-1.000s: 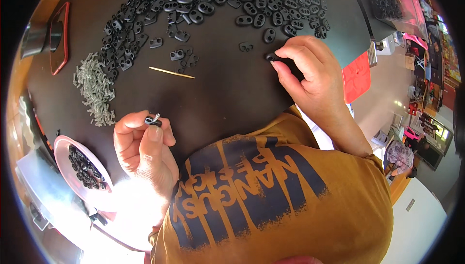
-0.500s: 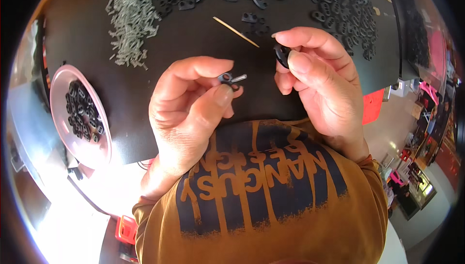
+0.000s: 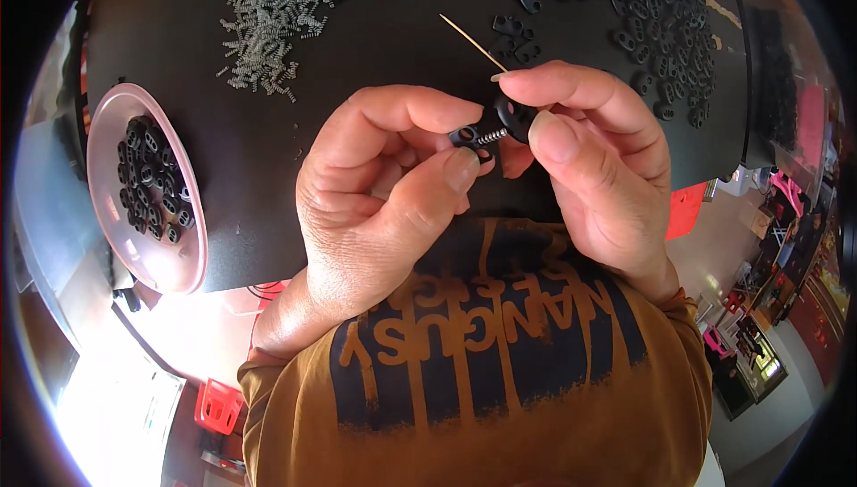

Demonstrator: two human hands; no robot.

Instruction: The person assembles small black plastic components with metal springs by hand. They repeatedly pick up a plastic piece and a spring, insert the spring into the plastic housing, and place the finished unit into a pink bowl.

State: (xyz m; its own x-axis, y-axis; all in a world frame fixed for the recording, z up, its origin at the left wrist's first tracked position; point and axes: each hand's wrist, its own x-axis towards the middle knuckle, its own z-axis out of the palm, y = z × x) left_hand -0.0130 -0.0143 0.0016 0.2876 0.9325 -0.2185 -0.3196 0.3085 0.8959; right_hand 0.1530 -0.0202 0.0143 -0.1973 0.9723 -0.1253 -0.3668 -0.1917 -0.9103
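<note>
Head view, metal spring (image 3: 492, 137), between hands (image 3: 379, 183)

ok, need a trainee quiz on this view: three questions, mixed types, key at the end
1. True or false: a coil spring shows between the black piece in the left hand and the second black piece in the right hand.
2. Fill in: the pink bowl holds small parts coloured ____.
3. In the picture, what is nearest the thin wooden stick? a) pink bowl b) right hand c) left hand

Key: 1 true; 2 black; 3 b
</note>
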